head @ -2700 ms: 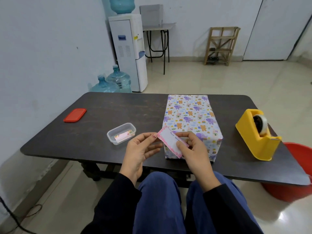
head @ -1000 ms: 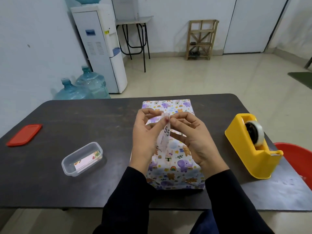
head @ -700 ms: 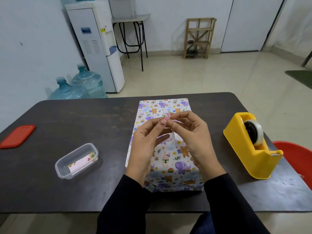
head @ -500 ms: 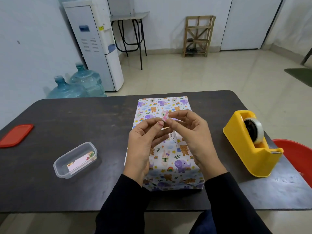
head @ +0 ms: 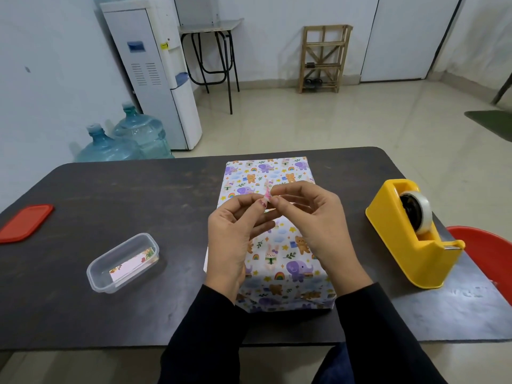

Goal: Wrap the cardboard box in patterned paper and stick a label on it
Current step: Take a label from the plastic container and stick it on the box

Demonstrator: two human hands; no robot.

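My left hand (head: 235, 239) and right hand (head: 318, 228) both pinch the pink-edged label (head: 266, 194), edge-on to me, above the wrapped box (head: 266, 170). The box lies lengthwise across the middle of the desk (head: 110, 203).

A water dispenser (head: 155, 70) and wooden rack (head: 322, 59) stand against white walls (head: 55, 65).

Red lid (head: 26, 223) lies on the table (head: 124, 195); water dispenser (head: 155, 73) and jugs (head: 138, 134) stand beyond.
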